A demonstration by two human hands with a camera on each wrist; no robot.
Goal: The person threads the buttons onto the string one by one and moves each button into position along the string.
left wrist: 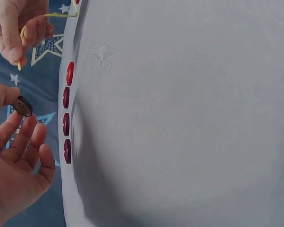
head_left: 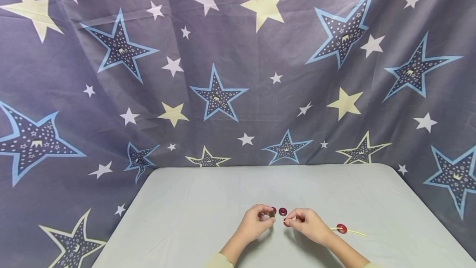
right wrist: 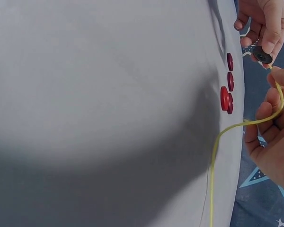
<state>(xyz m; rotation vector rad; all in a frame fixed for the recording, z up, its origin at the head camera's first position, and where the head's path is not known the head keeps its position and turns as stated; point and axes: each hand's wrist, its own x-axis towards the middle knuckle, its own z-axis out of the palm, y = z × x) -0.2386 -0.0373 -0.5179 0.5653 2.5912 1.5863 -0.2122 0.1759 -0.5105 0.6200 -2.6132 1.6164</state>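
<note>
My left hand (head_left: 254,223) pinches a dark button (left wrist: 22,106) with small holes between thumb and finger, above the table. Close by on its right, my right hand (head_left: 310,226) pinches a yellow cord (right wrist: 236,125) near its end. In the right wrist view the cord's tip is next to the dark button's edge; whether it touches a hole I cannot tell. In the left wrist view a gap separates tip and button. The cord trails from the right hand over the table, and a red button (head_left: 341,228) is on it to the right.
Several loose red and dark red buttons, among them a bright red one (left wrist: 70,73) and a maroon one (head_left: 283,211), lie on the white-covered table (head_left: 208,202) around the hands. A grey curtain with stars (head_left: 238,53) hangs behind the table.
</note>
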